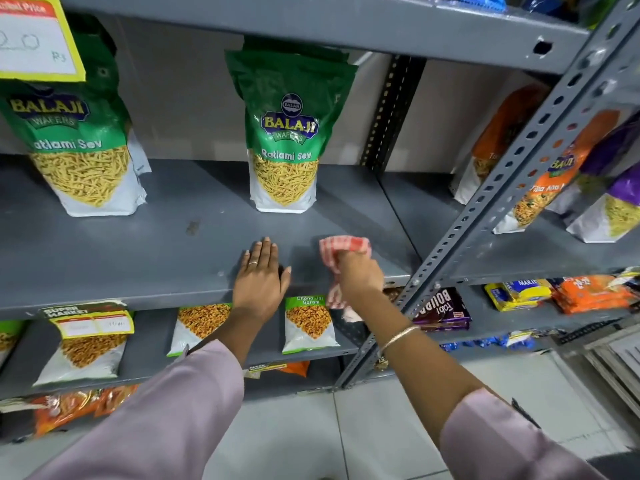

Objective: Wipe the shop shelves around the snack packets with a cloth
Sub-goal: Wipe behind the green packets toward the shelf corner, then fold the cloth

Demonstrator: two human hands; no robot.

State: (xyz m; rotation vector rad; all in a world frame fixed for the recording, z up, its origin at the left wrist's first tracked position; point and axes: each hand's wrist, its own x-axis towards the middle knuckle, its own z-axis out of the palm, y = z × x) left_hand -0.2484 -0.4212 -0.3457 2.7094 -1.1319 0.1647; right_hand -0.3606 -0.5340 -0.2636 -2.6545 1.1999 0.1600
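A grey metal shelf (138, 251) runs across the middle of the view. Two green Ratlami Sev packets stand upright on it, one at the left (79, 143) and one in the middle (285, 147). My left hand (259, 278) lies flat and open on the shelf's front edge, in front of the middle packet. My right hand (358, 273) is closed around a red-and-white checked cloth (343, 247). The cloth's bunched end touches the shelf to the right of my left hand, and its tail hangs below the shelf edge. A dark smudge (193, 227) marks the shelf left of centre.
A slotted upright post (502, 188) slants through the right side, close to my right hand. Orange and purple packets (550, 181) stand on the neighbouring shelf. Lower shelves hold Chana Jor Garam packets (306, 323), biscuits (443, 310) and price tags. A yellow price card (34, 36) hangs top left.
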